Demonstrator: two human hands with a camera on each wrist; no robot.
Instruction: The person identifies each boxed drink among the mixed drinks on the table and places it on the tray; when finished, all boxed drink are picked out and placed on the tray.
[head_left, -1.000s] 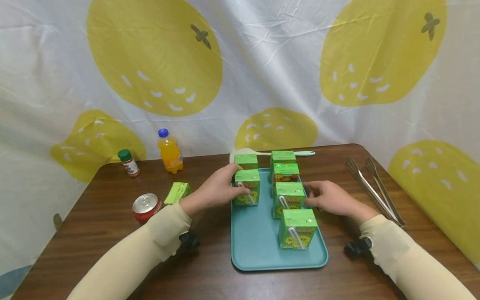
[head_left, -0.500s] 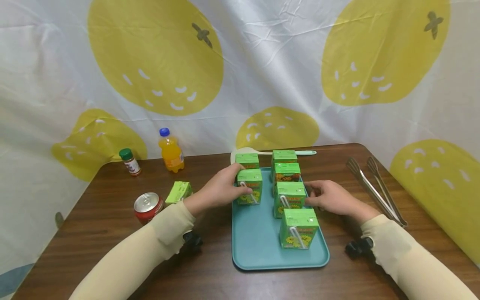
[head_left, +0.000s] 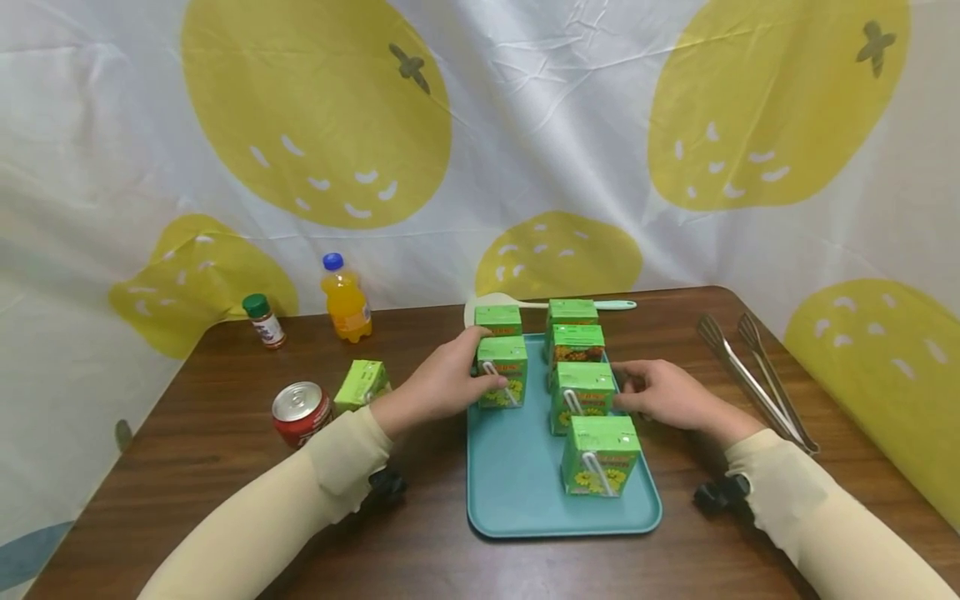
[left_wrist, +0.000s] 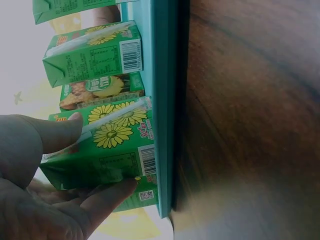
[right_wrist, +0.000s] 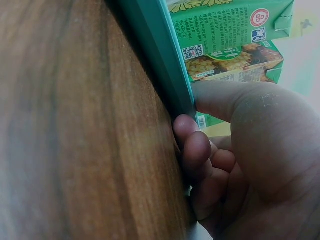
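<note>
My left hand (head_left: 450,379) grips a green drink carton (head_left: 504,348) standing at the left side of a teal tray (head_left: 517,479). In the left wrist view, the thumb (left_wrist: 62,134) lies across the carton's front and the fingers are behind it. Another green carton (head_left: 498,315) stands just beyond. Along the tray's right side runs a row of several more cartons, the nearest carton (head_left: 602,458) with a white straw on its front. My right hand (head_left: 663,396) pinches the tray's right rim (right_wrist: 172,65), thumb on top and fingers curled at the outer side.
To the left are a red can (head_left: 302,412), a tilted green carton (head_left: 363,383), an orange drink bottle (head_left: 348,308) and a green-capped jar (head_left: 264,321). Metal tongs (head_left: 757,383) lie at the right. A pale-handled utensil (head_left: 615,305) lies behind the tray, near the patterned cloth.
The whole scene sits slightly further right in the head view. Both hands keep their holds, the left on the carton and the right on the tray rim.
</note>
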